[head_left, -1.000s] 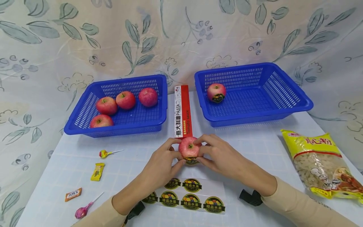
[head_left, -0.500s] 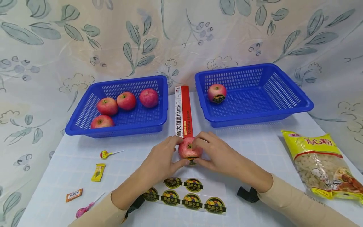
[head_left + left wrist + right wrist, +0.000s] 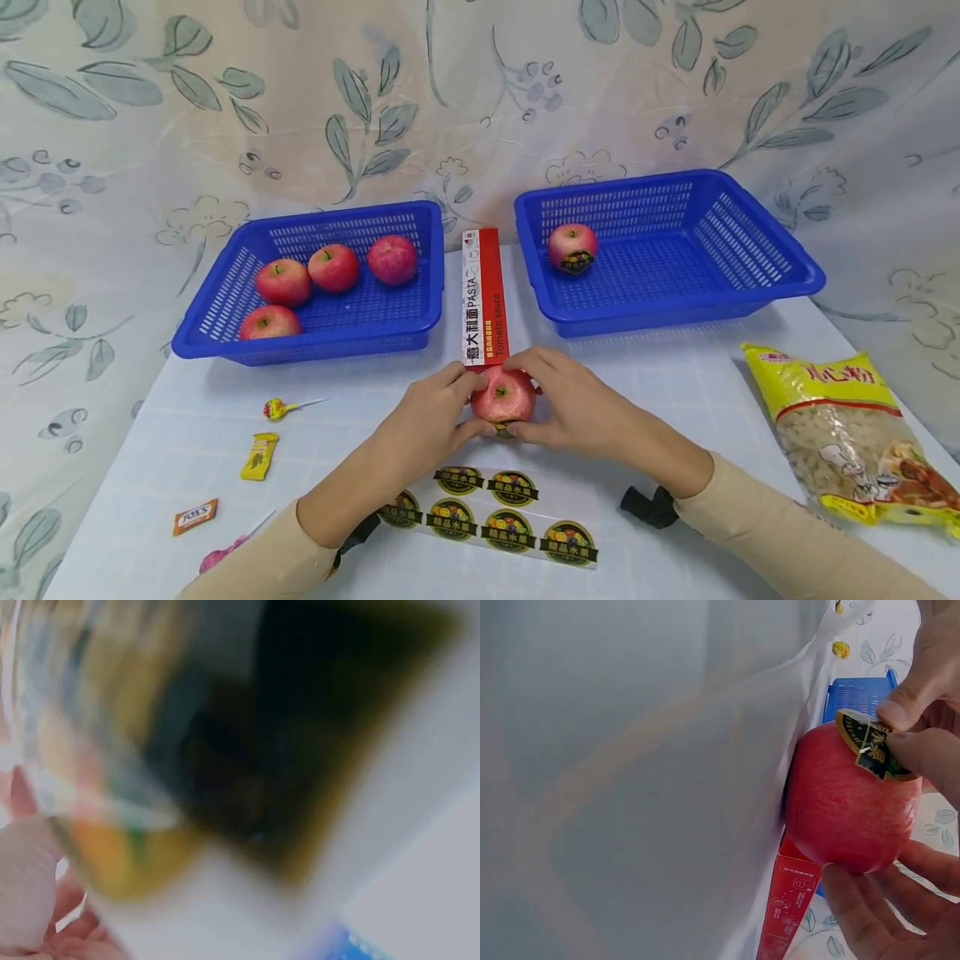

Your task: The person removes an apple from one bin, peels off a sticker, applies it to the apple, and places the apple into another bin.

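The left hand (image 3: 433,408) and right hand (image 3: 573,406) clasp a red apple (image 3: 504,398) from both sides at the near end of the pasta box (image 3: 486,300), thumbs on its black-and-gold sticker (image 3: 871,750). It is probably firm and fairly weighty, its smooth, rounded skin slick and bruisable, best cupped round the widest part; the glossy sticker looks thin.

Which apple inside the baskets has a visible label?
The lone apple in the right basket; a black label shows on its front, whereas the four apples in the left basket show none.
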A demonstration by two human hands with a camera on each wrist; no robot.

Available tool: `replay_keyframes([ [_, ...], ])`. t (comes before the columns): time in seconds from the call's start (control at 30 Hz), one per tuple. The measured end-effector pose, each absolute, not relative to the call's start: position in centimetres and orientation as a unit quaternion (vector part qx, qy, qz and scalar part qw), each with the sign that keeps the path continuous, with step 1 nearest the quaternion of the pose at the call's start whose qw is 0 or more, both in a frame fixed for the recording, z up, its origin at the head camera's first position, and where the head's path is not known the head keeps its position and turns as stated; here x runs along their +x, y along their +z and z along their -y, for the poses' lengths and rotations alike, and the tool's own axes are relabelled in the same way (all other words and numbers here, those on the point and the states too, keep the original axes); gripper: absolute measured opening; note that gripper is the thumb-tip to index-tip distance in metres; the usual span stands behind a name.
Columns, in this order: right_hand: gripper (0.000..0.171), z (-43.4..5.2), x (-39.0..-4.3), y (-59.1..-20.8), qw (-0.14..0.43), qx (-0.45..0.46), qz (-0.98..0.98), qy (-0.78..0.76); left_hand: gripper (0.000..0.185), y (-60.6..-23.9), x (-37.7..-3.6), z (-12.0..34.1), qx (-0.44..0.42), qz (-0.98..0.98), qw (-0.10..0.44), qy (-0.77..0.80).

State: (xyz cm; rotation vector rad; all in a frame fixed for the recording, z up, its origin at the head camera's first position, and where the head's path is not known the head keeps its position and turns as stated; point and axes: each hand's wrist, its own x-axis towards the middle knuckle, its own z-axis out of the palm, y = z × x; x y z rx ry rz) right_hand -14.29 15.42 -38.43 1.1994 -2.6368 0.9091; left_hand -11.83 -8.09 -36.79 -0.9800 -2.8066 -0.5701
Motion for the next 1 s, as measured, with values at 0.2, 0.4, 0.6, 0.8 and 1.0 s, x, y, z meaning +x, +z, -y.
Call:
replay_keyframes([
  [0.2, 0.070, -15.1, -14.3, -38.3, 0.026, 0.381, 0.879, 0.284, 0.043, -36.5, -12.2, 8.4, -0.342, 0.922, 0.038, -0.179],
  [0.4, 0.076, -14.9, -14.3, -38.3, 0.004, 0.366, 0.893, 0.263, 0.043, -36.6, -12.2, 8.3, -0.351, 0.919, 0.040, -0.175],
  [0.6, 0.075, -15.1, -14.5, -38.1, 0.010, 0.368, 0.891, 0.266, 0.047, -36.3, -12.3, 8.7, -0.364, 0.914, 0.036, -0.176],
  [0.8, 0.072, -16.0, -14.3, -36.2, -0.014, 0.373, 0.882, 0.287, 0.052, -35.3, -12.0, 9.9, -0.336, 0.911, 0.018, -0.237],
  [1.0, 0.070, -18.4, -15.6, -31.9, -0.006, 0.401, 0.869, 0.290, 0.050, -34.3, -11.7, 11.2, -0.304, 0.916, 0.039, -0.259],
])
